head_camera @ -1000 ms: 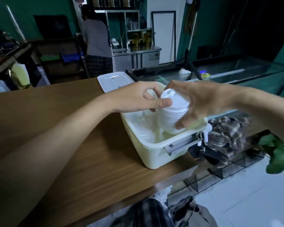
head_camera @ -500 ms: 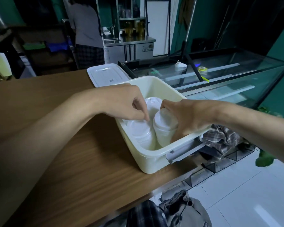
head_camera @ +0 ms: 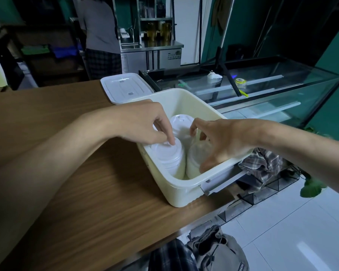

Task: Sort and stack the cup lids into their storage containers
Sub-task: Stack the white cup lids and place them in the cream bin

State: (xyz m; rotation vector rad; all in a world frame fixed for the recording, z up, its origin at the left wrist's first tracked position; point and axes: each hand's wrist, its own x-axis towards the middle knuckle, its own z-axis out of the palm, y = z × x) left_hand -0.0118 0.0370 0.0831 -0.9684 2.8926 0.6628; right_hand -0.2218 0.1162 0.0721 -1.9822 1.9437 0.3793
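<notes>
cream plastic bin (head_camera: 184,192) sits at right edge of wooden counter (head_camera: 67,192). inside it, our right hand (head_camera: 221,141) wraps near-right lid stack (head_camera: 194,161), thumb near, fingers far. our left hand (head_camera: 143,124) fingertips touch top of near-left lid stack (head_camera: 168,155); whether pinching, we cannot tell.

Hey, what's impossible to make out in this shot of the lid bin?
Top of right stack: head view, covered by right hand; grip unclear.
Thumb of left hand: tucked under palm; pinching or pressing left stack unclear.
Lids per stack: head view, too blurred to count.
Floor of bin: hidden by stacks and hands.
</notes>
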